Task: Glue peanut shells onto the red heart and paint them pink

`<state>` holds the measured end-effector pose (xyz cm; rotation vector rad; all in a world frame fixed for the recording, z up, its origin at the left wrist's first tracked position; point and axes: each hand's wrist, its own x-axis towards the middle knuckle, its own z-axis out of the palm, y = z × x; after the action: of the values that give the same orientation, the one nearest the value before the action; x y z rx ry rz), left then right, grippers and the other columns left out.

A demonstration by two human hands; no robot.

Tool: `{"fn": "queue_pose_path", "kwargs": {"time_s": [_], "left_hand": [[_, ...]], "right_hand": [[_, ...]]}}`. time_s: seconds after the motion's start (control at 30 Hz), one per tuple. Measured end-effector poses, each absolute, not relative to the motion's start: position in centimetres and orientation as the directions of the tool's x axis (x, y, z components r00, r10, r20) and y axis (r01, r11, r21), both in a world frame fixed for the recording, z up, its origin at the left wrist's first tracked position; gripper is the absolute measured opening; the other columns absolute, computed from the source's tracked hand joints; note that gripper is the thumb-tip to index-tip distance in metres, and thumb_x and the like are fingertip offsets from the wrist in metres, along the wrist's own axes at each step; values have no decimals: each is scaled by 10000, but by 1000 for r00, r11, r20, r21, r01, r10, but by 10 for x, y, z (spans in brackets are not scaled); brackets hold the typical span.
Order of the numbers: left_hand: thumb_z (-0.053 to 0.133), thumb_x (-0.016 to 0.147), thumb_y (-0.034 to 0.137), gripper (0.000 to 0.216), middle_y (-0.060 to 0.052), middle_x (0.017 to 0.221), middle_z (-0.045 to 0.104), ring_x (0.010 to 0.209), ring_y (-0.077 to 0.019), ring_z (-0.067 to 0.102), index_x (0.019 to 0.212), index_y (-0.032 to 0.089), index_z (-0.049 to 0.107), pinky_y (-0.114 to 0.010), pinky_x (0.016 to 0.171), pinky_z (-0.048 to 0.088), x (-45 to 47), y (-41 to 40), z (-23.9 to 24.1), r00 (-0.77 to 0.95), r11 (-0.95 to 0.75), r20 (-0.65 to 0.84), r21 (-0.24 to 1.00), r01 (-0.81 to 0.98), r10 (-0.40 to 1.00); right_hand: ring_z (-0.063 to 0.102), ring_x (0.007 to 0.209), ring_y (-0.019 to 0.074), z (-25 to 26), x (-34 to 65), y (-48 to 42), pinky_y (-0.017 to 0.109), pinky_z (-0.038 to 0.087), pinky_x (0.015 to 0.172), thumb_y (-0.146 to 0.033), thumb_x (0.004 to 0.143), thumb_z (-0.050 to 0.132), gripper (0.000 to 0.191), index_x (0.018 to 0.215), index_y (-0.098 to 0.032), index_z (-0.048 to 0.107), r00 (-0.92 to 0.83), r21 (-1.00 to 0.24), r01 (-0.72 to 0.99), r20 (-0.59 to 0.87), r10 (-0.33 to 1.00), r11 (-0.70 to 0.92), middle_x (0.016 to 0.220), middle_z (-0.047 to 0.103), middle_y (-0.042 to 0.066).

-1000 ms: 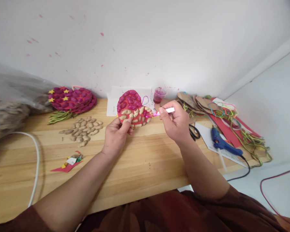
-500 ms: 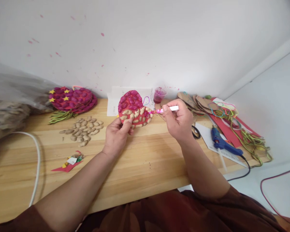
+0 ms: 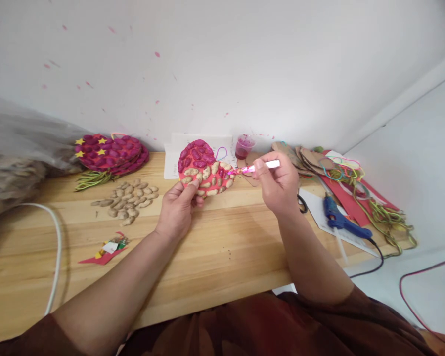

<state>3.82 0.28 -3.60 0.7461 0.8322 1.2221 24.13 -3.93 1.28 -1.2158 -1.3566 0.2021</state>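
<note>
My left hand point(image 3: 180, 205) is closed on the lower left edge of a red heart-shaped peanut craft point(image 3: 196, 157), thumb on its face. One lobe's peanuts are painted magenta, while most on the other lobe are bare tan. In my right hand point(image 3: 278, 185) is a white-handled paintbrush point(image 3: 266, 166), pinched between thumb and fingers. Its magenta-stained tip touches or nearly touches peanuts on the right part of the heart. A purple-pink string loop point(image 3: 221, 154) sticks up from the heart's top. Behind it stands a clear cup point(image 3: 244, 147) of magenta paint.
Loose peanuts point(image 3: 128, 198) and colourful scraps point(image 3: 109, 248) lie left, near finished magenta crafts point(image 3: 113, 152) and a bag of peanuts point(image 3: 15, 180). Rightward are cardboard pieces point(image 3: 311, 159), a blue glue gun point(image 3: 343, 220) with a cord, and green cords point(image 3: 387, 222). A white hose point(image 3: 58, 252) curves at left.
The heart craft and my left hand have shifted slightly left. My right hand and the brush have moved a little right, and the brush tip remains at the heart's right part.
</note>
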Motion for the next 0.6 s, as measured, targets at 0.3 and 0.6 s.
{"fn": "queue_pose_path", "kwargs": {"time_s": [0.3, 0.6], "left_hand": [[877, 723, 385, 301, 23, 679, 661, 507, -70, 542, 763, 159, 682, -187, 496, 447, 37, 3, -41, 113, 97, -55, 903, -418, 992], [860, 755, 389, 282, 22, 679, 650, 518, -79, 538, 769, 165, 690, -199, 510, 435, 36, 3, -43, 99, 59, -22, 922, -382, 995]], "right_hand": [[546, 603, 128, 13, 238, -43, 296, 417, 577, -406, 996, 635, 203, 886, -238, 603, 280, -685, 599, 665, 692, 415, 697, 608, -26], [543, 600, 125, 11, 240, -43, 296, 414, 571, -418, 996, 632, 202, 903, -241, 604, 282, -677, 626, 658, 698, 386, 713, 616, -23]]}}
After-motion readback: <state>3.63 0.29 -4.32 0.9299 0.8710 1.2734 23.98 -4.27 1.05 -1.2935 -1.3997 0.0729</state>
